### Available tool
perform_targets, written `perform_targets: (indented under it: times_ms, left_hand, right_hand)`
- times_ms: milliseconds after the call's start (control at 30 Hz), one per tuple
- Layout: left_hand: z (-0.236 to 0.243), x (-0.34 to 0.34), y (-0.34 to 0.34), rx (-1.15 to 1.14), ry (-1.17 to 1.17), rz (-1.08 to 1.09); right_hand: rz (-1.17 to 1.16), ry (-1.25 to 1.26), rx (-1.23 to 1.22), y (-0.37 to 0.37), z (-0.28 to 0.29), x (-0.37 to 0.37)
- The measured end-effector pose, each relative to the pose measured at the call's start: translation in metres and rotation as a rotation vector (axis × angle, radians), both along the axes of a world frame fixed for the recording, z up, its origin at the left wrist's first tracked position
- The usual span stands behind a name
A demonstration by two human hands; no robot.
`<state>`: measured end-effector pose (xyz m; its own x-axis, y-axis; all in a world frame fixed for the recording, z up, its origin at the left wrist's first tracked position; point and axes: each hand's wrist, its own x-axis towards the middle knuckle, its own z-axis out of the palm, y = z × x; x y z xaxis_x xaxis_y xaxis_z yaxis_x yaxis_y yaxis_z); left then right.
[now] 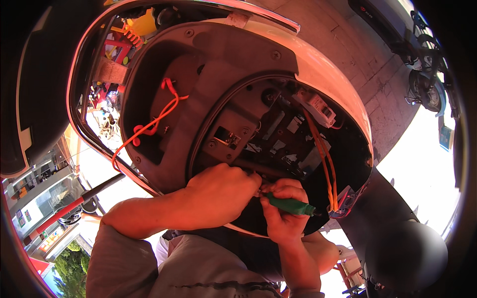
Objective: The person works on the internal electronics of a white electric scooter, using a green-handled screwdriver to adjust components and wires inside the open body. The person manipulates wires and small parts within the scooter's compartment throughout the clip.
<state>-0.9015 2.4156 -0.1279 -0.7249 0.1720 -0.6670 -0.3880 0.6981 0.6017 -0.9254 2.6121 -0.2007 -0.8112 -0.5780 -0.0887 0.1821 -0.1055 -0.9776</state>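
Observation:
My left hand reaches in from the left over the near rim of the open compartment of a scooter-like vehicle. Its fingers are curled closed, and what they grip is hidden behind the knuckles. Close against it, my right hand is wrapped round a green-handled tool. The handle's dark end points right, and its working end disappears between my two hands. Just beyond them lies a grey-brown bracket with a rectangular opening and screws.
A white circuit breaker sits at the well's far right, with orange wires running down from it. A red wire loops over the left recess. The raised seat stands left. Parked two-wheelers are at far right.

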Motion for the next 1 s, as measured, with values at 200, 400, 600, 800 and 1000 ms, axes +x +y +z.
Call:
perform_targets:
  times_ms: [200,400,600,800,1000]
  left_hand:
    - [-0.002,0.001,-0.001,0.028,0.045,0.002]
    - [-0.002,0.001,-0.001,0.033,0.048,0.014]
    - [-0.001,0.000,0.000,0.035,0.024,0.044]
    - [0.001,0.000,-0.001,0.047,0.009,0.040]
    - [0.000,0.001,0.000,0.043,0.035,0.036]
  right_hand:
    - [-0.030,0.060,0.040,-0.001,0.001,0.000]
    - [-0.022,0.122,0.076,-0.002,0.006,0.000]
    - [-0.024,0.143,0.099,-0.003,0.011,0.001]
    - [0.035,0.200,0.117,-0.002,0.012,-0.005]
    - [-0.028,0.143,0.127,-0.003,0.014,0.000]
